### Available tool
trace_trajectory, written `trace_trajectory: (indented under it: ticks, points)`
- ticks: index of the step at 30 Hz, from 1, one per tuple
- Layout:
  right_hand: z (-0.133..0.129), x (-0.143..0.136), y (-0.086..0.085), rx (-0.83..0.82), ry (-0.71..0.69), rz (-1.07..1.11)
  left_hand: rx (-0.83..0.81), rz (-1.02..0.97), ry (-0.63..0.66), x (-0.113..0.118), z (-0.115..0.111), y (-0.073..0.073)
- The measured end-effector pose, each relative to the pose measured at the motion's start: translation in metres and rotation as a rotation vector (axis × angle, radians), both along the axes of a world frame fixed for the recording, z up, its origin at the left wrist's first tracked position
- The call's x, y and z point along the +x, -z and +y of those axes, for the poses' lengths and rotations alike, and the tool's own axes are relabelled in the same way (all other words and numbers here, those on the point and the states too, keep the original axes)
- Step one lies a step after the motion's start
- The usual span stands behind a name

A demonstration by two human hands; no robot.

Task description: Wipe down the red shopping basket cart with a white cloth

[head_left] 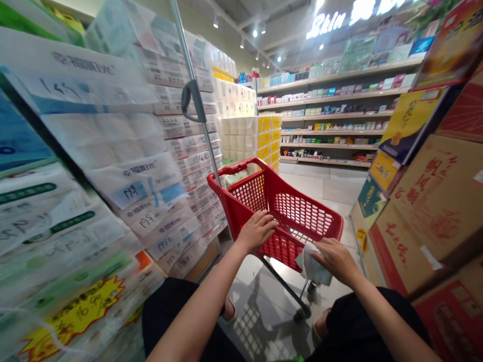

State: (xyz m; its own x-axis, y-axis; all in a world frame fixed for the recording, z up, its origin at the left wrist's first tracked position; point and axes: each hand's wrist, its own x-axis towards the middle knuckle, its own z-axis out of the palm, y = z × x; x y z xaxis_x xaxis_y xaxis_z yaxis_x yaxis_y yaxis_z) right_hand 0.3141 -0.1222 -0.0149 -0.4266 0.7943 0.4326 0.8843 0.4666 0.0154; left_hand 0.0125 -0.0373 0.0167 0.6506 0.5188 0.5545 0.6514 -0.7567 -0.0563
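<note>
A red plastic shopping cart (305,206) stands in front of me, with a metal pole (183,37) rising from its left end. My left hand (258,231) rests at the cart's near side rim, palm down, its fingers bent and close together over the edge. At the near right corner, my right hand (334,256) is closed on a whitish cloth (317,266) that hangs over the outside of the cart. Part of a pale green package (236,177) shows at the cart's far left end.
Tall stacks of wrapped tissue packs (139,196) line the left. Cartons (433,201) are piled on the right. Between them the tiled floor (311,183) leads to long product shelves (324,113) at the back. My legs are close below the cart.
</note>
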Motion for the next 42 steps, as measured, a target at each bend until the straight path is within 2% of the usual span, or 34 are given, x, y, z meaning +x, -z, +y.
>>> trace_trajectory:
  ticks: [3,6,9,11,15,20,22,24,26,29,33,38,42]
  points:
    - [0.006,0.018,0.000,-0.014,0.009,0.039,0.045,-0.027,-0.155,-0.028,0.015,-0.012]
    - [0.015,0.034,0.004,0.012,0.048,0.071,0.083,-0.031,-0.247,-0.045,0.017,-0.021]
    - [0.022,0.037,0.007,0.050,0.124,0.060,0.088,-0.046,-0.315,-0.039,0.009,-0.021]
    - [0.026,0.027,0.006,0.087,0.204,0.039,0.083,-0.056,-0.352,-0.029,0.004,-0.019]
    - [0.037,-0.023,-0.005,0.110,0.294,-0.013,0.067,-0.035,-0.369,-0.019,-0.002,-0.019]
    - [0.058,-0.122,-0.030,0.041,0.208,-0.017,0.045,-0.037,-0.371,-0.019,-0.009,-0.022]
    - [0.065,-0.153,-0.038,0.014,0.177,0.006,0.034,-0.051,-0.371,-0.019,-0.012,-0.022]
    - [0.070,-0.169,-0.042,0.001,0.148,0.021,0.025,-0.061,-0.370,-0.019,-0.013,-0.021]
    - [0.071,-0.172,-0.041,-0.001,0.122,0.031,0.020,-0.062,-0.365,-0.020,-0.013,-0.020]
    - [0.070,-0.156,-0.033,0.019,0.115,0.039,0.020,-0.068,-0.357,-0.020,-0.013,-0.019]
    - [0.062,-0.116,-0.022,0.096,0.161,-0.013,0.040,-0.075,-0.354,-0.016,-0.013,-0.019]
    - [0.044,-0.036,-0.011,0.191,0.223,-0.088,0.056,-0.034,-0.307,-0.014,-0.008,-0.021]
    - [0.030,0.033,0.003,0.240,0.293,-0.041,0.055,-0.063,-0.306,-0.011,-0.004,-0.021]
